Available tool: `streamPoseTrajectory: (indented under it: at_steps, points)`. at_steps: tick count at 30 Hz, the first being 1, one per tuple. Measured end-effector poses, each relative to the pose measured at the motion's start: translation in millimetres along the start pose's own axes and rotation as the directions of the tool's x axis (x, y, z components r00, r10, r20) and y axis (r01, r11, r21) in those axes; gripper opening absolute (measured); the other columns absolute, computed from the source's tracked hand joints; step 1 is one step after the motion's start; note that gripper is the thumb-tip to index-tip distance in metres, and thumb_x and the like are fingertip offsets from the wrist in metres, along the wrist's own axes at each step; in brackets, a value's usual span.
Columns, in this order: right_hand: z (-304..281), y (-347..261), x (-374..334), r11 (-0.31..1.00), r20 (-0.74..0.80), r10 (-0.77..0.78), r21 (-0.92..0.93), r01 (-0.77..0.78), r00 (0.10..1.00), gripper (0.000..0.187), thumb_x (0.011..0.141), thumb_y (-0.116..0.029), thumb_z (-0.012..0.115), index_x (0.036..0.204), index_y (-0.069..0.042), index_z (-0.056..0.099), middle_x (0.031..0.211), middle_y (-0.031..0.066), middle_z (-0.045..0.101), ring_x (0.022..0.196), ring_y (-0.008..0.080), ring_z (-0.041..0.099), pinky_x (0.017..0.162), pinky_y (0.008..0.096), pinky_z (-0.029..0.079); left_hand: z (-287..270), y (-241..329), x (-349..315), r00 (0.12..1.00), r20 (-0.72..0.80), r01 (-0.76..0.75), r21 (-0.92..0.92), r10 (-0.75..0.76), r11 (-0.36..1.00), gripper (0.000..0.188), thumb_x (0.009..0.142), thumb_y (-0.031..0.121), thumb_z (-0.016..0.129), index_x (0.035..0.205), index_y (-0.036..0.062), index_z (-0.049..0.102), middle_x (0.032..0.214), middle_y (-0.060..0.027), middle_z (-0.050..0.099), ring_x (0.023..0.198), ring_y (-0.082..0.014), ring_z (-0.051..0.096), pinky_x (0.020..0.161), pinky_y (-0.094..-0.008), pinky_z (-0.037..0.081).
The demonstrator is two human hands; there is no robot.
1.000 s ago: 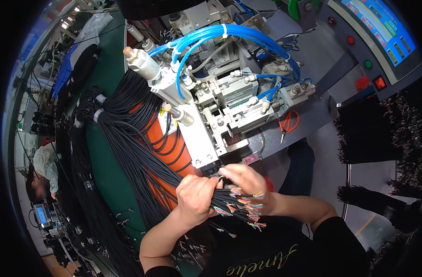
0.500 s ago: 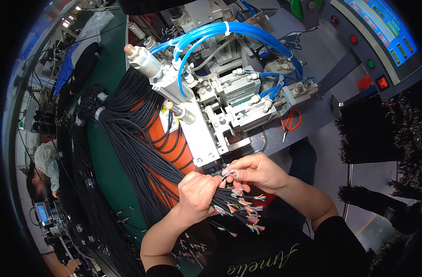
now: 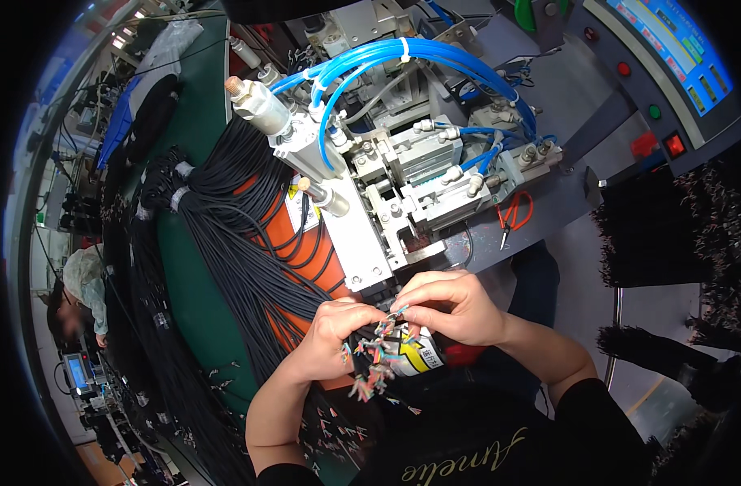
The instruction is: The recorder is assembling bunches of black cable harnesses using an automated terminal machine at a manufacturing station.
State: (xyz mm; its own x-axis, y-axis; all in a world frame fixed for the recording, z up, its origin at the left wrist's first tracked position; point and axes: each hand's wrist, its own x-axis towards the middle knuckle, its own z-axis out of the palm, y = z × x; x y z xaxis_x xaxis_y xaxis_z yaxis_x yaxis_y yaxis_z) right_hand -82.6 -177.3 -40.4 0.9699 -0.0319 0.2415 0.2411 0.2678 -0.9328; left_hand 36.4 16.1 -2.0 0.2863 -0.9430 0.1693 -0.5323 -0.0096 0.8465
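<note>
My left hand [image 3: 328, 338] is closed around a bunch of black cables, its thumb and forefinger pressed near one cable's end. Stripped multicoloured wire ends [image 3: 373, 362] fan out below its fingers. Close by on the right, my right hand [image 3: 461, 312] pinches the thin coloured wires [image 3: 399, 311] of a single cable with thumb and forefinger. Both hands meet just in front of the metal fixture [image 3: 362, 263]. From the hands, the black cable bundle [image 3: 241, 239] runs up and left over an orange surface [image 3: 311, 243]. The left fingertips partly hide the held cable.
Pneumatic cylinders [image 3: 435, 178] with blue hoses [image 3: 459, 58] stand ahead. Red-handled scissors [image 3: 514, 214] lie right of the fixture. A control panel [image 3: 678, 73] is at upper right. More cables hang on a rack [image 3: 662, 243]. A person [image 3: 83, 283] sits far left.
The loose wire ends have swung left and down in my left hand, uncovering a yellow and white label under my hands. My right hand still pinches the coloured wires.
</note>
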Motion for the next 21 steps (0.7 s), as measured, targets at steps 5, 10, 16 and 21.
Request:
streamPoseTrajectory:
  at_steps: [5,10,16,21]
  points:
    - [-4,-5,1,0.915,-0.005,-0.088,-0.396,0.079,0.996,0.01,0.085,0.0,0.067,0.094,0.003,0.07,0.089,0.0113,0.066,0.065,0.0181,0.067,0.054,0.0259,0.05,10,6,-4,0.997,-0.028,0.074,0.148,-0.07,0.986,0.042,0.061,0.014,0.079,0.099,0.0009,0.067,0.083,-0.0095,0.069,0.069,-0.0258,0.065,0.064,-0.0353,0.049]
    - [-3,-13,1,0.543,0.042,-0.152,-0.831,0.119,0.988,0.009,0.081,-0.011,0.069,0.082,-0.003,0.065,0.074,0.0087,0.058,0.057,0.0246,0.062,0.05,0.0322,0.048,27,34,2,0.995,-0.059,0.103,0.572,-0.085,0.814,0.049,0.063,0.015,0.075,0.109,0.0002,0.066,0.096,-0.0097,0.066,0.079,-0.0241,0.064,0.067,-0.0355,0.051]
    - [1,-11,1,0.393,0.012,-0.099,-0.918,0.05,0.995,0.009,0.081,-0.011,0.068,0.08,-0.004,0.062,0.072,0.0088,0.054,0.055,0.0267,0.059,0.048,0.038,0.046,34,25,-1,0.996,-0.053,-0.017,0.7,0.076,0.714,0.046,0.07,0.011,0.064,0.113,-0.0042,0.064,0.098,-0.0103,0.061,0.083,-0.0236,0.061,0.067,-0.0337,0.051]
    - [-4,-6,-2,0.44,0.033,-0.136,-0.893,0.09,0.99,0.008,0.082,-0.009,0.067,0.084,-0.003,0.062,0.076,0.0088,0.055,0.056,0.0267,0.06,0.049,0.0373,0.047,34,26,4,0.997,-0.053,-0.001,0.7,0.053,0.714,0.041,0.073,0.008,0.06,0.111,-0.0068,0.063,0.092,-0.0099,0.059,0.078,-0.0226,0.059,0.066,-0.0322,0.051]
